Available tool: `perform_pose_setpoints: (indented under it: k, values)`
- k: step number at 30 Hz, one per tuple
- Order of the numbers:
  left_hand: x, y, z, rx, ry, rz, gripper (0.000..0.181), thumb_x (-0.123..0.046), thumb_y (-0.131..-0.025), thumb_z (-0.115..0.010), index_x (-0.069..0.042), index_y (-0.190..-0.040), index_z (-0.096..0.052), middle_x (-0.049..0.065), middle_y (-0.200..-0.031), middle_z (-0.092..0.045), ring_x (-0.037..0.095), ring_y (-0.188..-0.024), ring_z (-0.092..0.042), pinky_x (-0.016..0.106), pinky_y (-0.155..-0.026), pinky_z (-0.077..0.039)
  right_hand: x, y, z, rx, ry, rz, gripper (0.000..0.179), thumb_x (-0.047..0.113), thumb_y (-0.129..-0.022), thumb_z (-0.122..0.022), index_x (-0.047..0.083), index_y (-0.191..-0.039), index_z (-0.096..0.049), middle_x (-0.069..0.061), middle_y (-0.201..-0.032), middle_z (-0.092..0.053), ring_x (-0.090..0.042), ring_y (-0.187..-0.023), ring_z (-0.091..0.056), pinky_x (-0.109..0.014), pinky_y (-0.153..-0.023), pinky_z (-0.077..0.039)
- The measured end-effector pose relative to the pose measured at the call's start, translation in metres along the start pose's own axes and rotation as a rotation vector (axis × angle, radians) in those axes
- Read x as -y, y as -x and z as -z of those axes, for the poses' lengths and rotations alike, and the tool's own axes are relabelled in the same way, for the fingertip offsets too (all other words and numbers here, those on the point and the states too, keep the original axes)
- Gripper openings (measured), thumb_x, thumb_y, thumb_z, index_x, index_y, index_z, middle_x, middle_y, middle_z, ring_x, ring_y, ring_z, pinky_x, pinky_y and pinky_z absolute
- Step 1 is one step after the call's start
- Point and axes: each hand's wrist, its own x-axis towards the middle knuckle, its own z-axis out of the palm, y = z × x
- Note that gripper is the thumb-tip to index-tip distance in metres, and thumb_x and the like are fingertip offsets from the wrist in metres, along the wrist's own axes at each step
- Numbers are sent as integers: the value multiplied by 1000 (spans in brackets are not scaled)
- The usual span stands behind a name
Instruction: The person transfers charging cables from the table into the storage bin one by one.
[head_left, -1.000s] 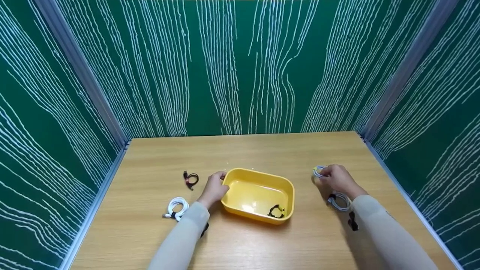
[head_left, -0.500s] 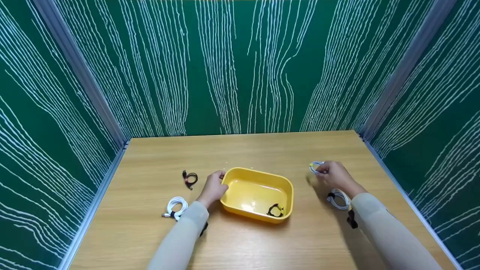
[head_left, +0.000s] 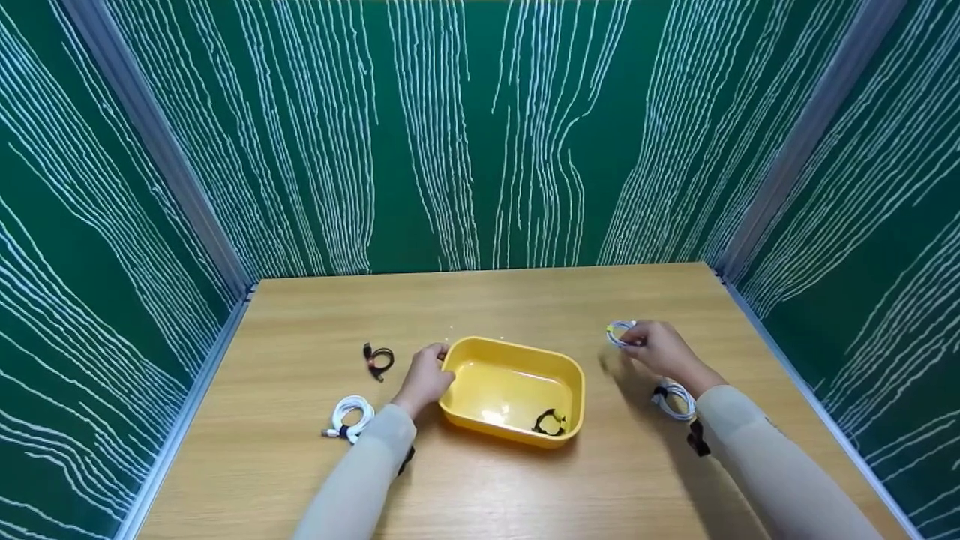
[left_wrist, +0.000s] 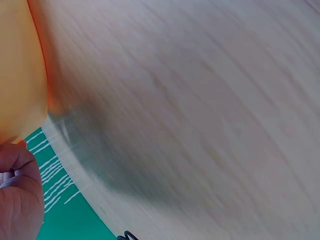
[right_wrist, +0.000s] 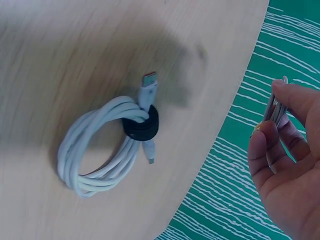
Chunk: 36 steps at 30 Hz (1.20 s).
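Observation:
My left hand (head_left: 426, 381) grips the left rim of a yellow plastic bin (head_left: 480, 430), its thumb over the edge. Inside the bin, near its front right corner, lies a small coiled black cable (head_left: 550, 423). To the right of the bin, my right hand (head_left: 661, 349) pinches a coiled white cable with a yellow tie (head_left: 616, 333), held above the table with its shadow below. In the right wrist view, thumb and fingers hold that coil (right_wrist: 276, 111) edge-on. Below the right hand, a white USB cable bundled with a black strap (right_wrist: 80, 150) lies on the table.
Left of the bin lie a black cable with a red tie (head_left: 380, 361) and a thick white coiled cable (head_left: 352, 414). The wooden table (head_left: 480, 300) is enclosed by green walls (head_left: 480, 150) with white wavy lines.
My right hand has moved left toward the bin with the yellow-tied white cable. The left hand keeps its grip on the bin, which stays in nearly the same place.

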Motion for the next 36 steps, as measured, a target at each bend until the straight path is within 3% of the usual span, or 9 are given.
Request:
perform_pose_setpoints:
  k: [7,16,25,30,36]
  values:
    - [0,0,1,7,7,5,44,10,-86,-64,6,-129,-67,21,-121,-70,28,-105,-68,37,-89,-63,7,-2,-3,-31,-7,55,10,-2,-93,-76,-3,-101,-83,-15,-95,-74,-24,-87,-67,-34,-78,-56]
    - [2,1,3,15,21,-37,42,11,-84,-63,7,-126,-69,21,-117,-69,21,-92,-65,32,-78,-60,15,-3,-7,-62,-10,95,4,0,-91,-79,-2,-95,-82,-13,-92,-72,-16,-82,-60,-28,-74,-51]
    - [1,2,2,1,20,-35,42,11,-84,-65,7,-125,-70,21,-116,-71,26,-100,-66,35,-85,-61,24,-5,-5,-1,-31,74,8,2,-95,-77,2,-100,-83,-12,-98,-72,-19,-87,-63,-26,-75,-53]
    - [0,1,1,0,26,-37,42,11,-83,-64,7,-124,-70,21,-115,-71,26,-100,-66,35,-85,-61,29,-3,-4,-9,-42,114,8,0,-94,-78,0,-100,-83,-11,-96,-72,-17,-85,-63,-24,-74,-53]
    - [1,1,1,4,31,-28,45,12,-82,-63,8,-127,-68,22,-118,-70,28,-103,-67,37,-87,-62,37,-2,-3,4,-48,107,11,0,-94,-77,0,-103,-84,-12,-98,-71,-19,-86,-62,-24,-74,-53]
